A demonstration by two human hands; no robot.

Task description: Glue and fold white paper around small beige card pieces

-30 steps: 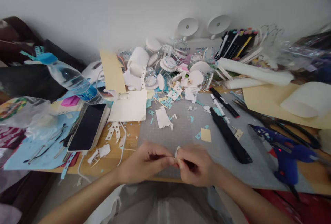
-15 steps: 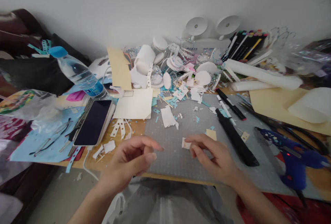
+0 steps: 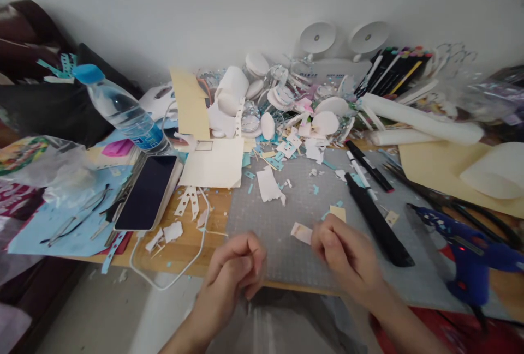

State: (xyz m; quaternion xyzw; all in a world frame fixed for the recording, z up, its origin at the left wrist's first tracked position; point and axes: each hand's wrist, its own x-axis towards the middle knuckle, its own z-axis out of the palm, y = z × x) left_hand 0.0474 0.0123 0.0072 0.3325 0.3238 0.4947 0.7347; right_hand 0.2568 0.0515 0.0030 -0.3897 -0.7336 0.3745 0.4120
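My left hand (image 3: 238, 268) hovers at the front edge of the desk, left of the grey cutting mat (image 3: 282, 258). Its fingers are curled in with the thumb pressed against them, and slight motion blur softens the fingertips; nothing shows in it. My right hand (image 3: 346, 250) is closed in a loose fist over the mat, its palm side hidden, with no object visible in it. A small pale paper piece (image 3: 301, 232) lies on the mat just left of its fingers. Behind that hand is a small cream paper square (image 3: 338, 213). A torn white paper (image 3: 269, 185) lies farther back.
Right of my hands are a black pouch-like strip (image 3: 379, 220), a blue glue gun (image 3: 464, 256) and scissors (image 3: 462, 207). On the left stand a phone (image 3: 147, 193) with a white cable (image 3: 164, 287) and a water bottle (image 3: 125, 117). Paper scraps and white discs (image 3: 326, 123) crowd the back.
Both hands have curled closed from spread, half-open fingers. My left hand has moved right and toward me, uncovering the cable. The small paper piece stays on the mat; the view has shifted slightly.
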